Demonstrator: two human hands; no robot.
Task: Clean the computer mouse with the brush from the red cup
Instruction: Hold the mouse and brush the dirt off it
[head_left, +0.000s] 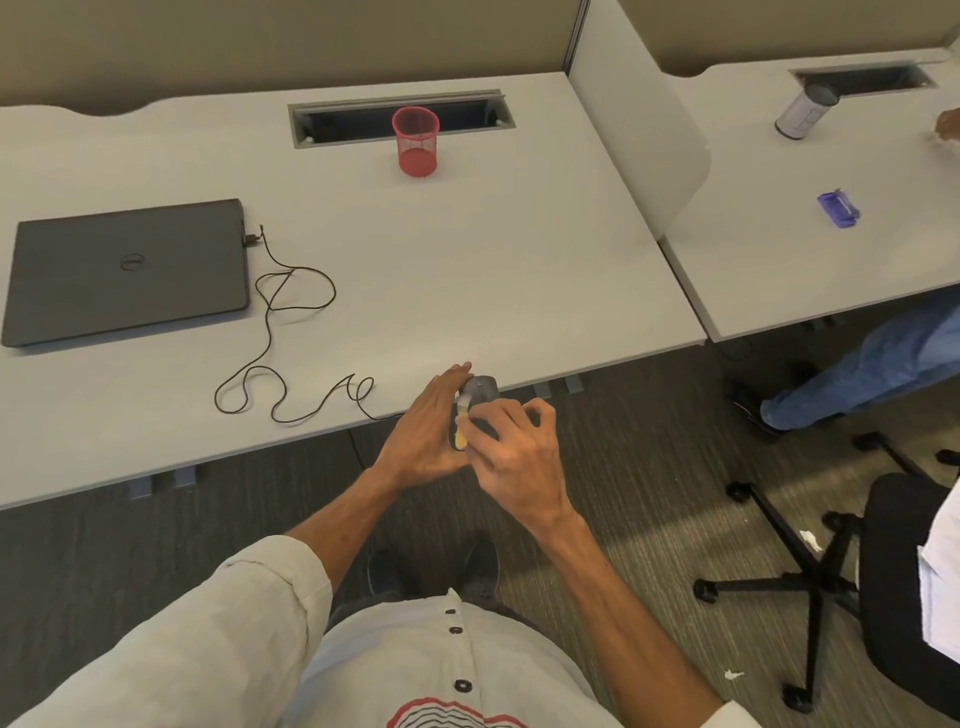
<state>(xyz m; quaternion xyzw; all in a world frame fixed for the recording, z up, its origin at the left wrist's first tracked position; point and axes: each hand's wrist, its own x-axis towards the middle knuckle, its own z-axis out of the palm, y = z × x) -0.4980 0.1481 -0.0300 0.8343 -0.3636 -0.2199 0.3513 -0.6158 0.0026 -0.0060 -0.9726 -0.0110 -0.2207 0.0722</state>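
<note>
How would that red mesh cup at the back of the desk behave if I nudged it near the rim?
The red cup is see-through mesh and looks empty, so probably light. It narrows toward its base, so a push near the rim may tip it rather than slide it. Tipped, it would likely roll.

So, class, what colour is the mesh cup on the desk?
The cup is red; the head view shows it.
</note>
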